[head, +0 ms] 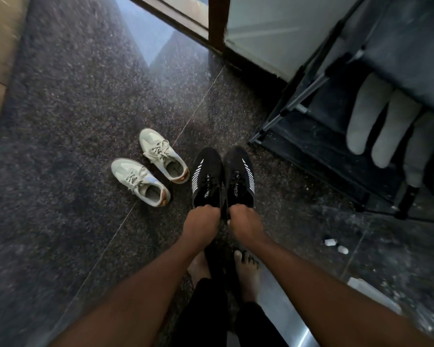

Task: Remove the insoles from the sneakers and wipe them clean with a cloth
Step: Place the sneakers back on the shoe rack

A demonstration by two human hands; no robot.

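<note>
Dark speckled stone floor (73,121) carries a pair of cream lace-up sneakers (161,154), set aside with grey insoles (152,192) visible inside. Just right, left hand (202,221) and right hand (246,222) each curl fingers over a heel of the black white-striped knit sneakers (207,171), seemingly to place them together; their insides are too dark to read. Farther right, a black metal shoe rack (323,151) holds pale rounded shapes (368,113).

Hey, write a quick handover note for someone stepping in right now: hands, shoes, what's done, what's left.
Left hand grips the heel of the left black sneaker; right hand grips the heel of the right black sneaker.
Cream sneakers sit on the floor to the left, untouched.
Done: no insole is out yet.
Left: pull the insoles and wipe them. No cloth in view.
</note>
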